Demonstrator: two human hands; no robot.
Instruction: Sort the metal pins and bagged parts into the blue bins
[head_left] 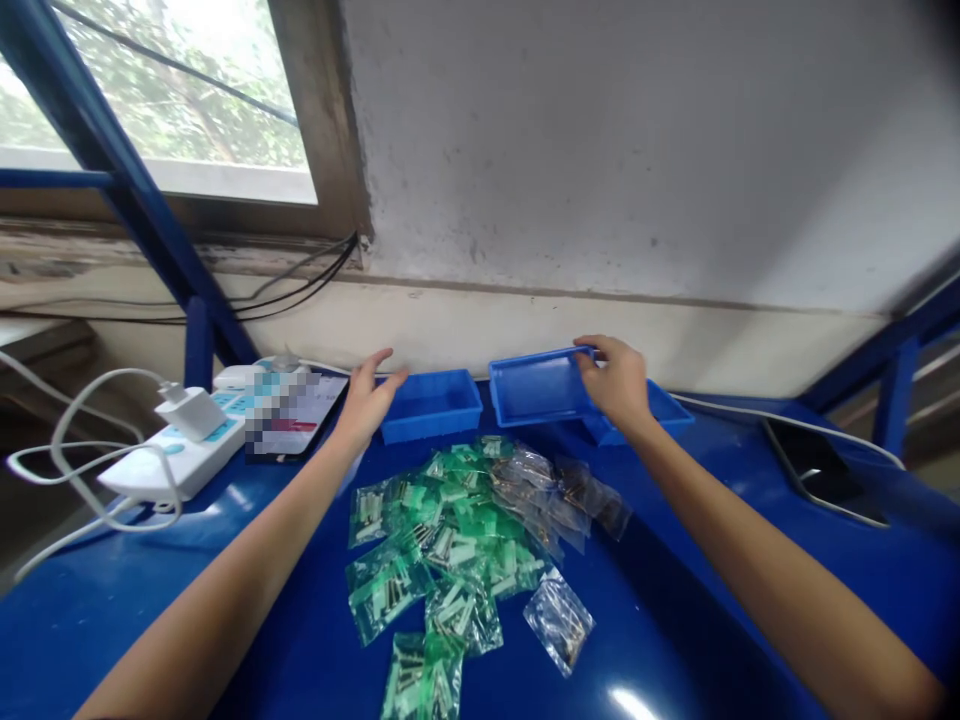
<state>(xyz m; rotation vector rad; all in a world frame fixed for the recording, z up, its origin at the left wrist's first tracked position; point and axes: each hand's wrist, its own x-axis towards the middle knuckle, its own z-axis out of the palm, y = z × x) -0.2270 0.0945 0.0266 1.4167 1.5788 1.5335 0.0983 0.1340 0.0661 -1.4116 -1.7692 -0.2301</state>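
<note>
My right hand (616,378) grips the right end of a blue tray (534,388), which is tilted so that its inside faces me. Behind and below that hand a second blue tray (670,408) rests on the table. My left hand (367,395), fingers apart, is at the left end of another blue tray (431,405); whether it touches the rim is hard to tell. In front of the trays lies a pile of small clear and green plastic bags (457,530) with screws and pale plugs inside. One clear bag (559,620) sits apart at the pile's lower right.
A white power strip (180,455) with a charger and looped cables is at the left, beside a tablet-like device (300,415). A phone (823,470) lies at the right near a white cable. Blue frame posts and a wall bound the blue table (645,640).
</note>
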